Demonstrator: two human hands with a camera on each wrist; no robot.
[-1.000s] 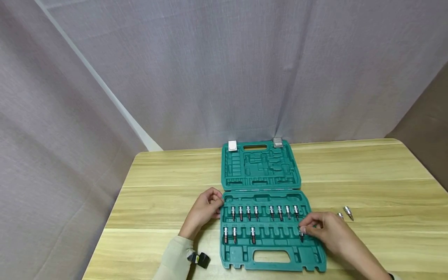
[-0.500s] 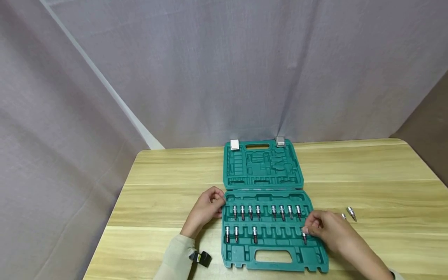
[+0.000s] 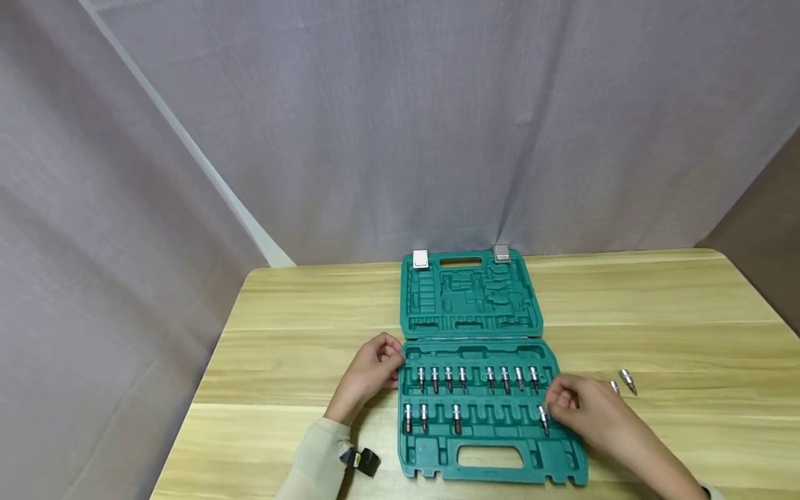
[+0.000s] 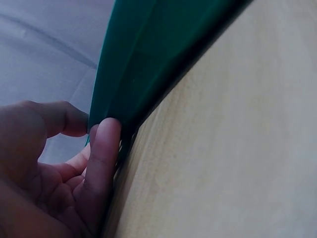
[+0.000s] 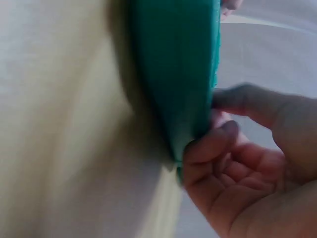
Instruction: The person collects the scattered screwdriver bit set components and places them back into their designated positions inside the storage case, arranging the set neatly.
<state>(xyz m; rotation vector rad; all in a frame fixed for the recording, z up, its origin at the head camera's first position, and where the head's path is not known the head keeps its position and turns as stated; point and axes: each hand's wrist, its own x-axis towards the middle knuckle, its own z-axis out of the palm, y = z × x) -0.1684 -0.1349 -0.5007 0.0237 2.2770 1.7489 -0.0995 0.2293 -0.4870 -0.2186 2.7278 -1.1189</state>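
Observation:
A green plastic tool case (image 3: 490, 446) lies unfolded on the table, its lower half toward me. Silver-topped bit sockets (image 3: 505, 379) with dark tips stand in two rows of its slots. At the case's left edge my left hand (image 3: 369, 369) pinches the rim between thumb and finger, as the left wrist view also shows. My right hand (image 3: 584, 410) reaches over the right edge, its curled thumb and finger at the top of a slightly tilted bit socket (image 3: 544, 421) at the right end of the front row. In the right wrist view the case wall (image 5: 178, 74) hides that socket.
Two loose bit sockets (image 3: 628, 381) lie on the wooden table (image 3: 300, 312) right of the case, one partly behind the right hand. The raised lid half (image 3: 471, 295) with two metal latches (image 3: 420, 259) lies toward the grey curtain (image 3: 375, 139).
My right fingers have shifted slightly, and more of the front-row socket's silver top shows, with the socket leaning. The left hand stays at the case's edge. The whole view has drifted a little.

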